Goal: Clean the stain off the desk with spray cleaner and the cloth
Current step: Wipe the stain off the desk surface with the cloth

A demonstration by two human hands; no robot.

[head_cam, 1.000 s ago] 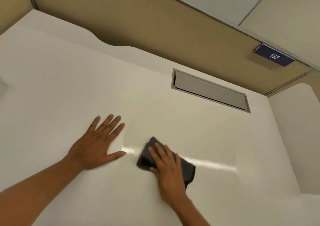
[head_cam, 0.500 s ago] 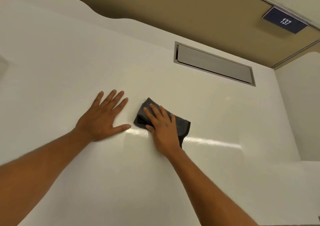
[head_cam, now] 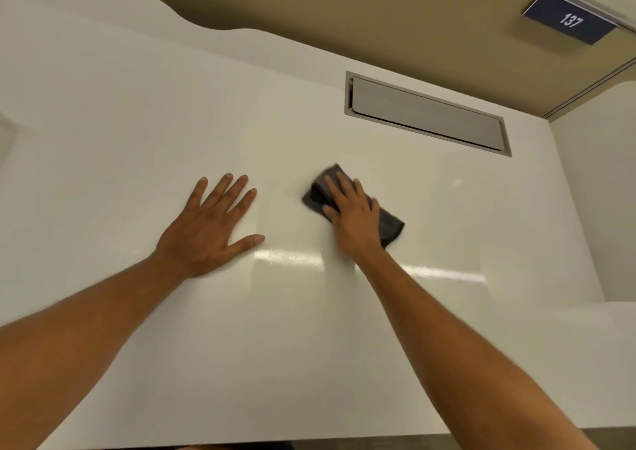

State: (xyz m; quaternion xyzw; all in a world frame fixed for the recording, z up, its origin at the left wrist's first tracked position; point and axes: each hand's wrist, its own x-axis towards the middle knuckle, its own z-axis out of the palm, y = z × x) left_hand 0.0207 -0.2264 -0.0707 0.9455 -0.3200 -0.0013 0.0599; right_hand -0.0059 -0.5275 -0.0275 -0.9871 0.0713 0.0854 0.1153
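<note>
Your right hand (head_cam: 354,215) lay palm-down on the dark grey cloth (head_cam: 390,224), fingers (head_cam: 339,186) extended and a little spread, pressing it flat against the surface (head_cam: 137,122) rather than gripping it. The cloth was folded; its far corner stuck out beyond your fingertips and its right end showed past the edge of your hand, slightly blurred. Your left hand (head_cam: 210,229) rested flat on the surface well to the left of the cloth, palm down, all fingers splayed and the thumb pointing toward the right hand, with nothing in it. A clear strip of surface lay between the two hands. Both bare forearms reached in from the near edge.

The white, glossy surface carried a bright streak of reflected light (head_cam: 285,255) just nearer to you than the hands. No stain could be made out on it, and a spray bottle was not in view. Beyond the cloth, a rectangular grey cable hatch (head_cam: 426,114) sat flush in the surface. Behind that stood a tan partition wall (head_cam: 344,12), with a dark blue plate (head_cam: 569,22) reading 137 at the upper right.
</note>
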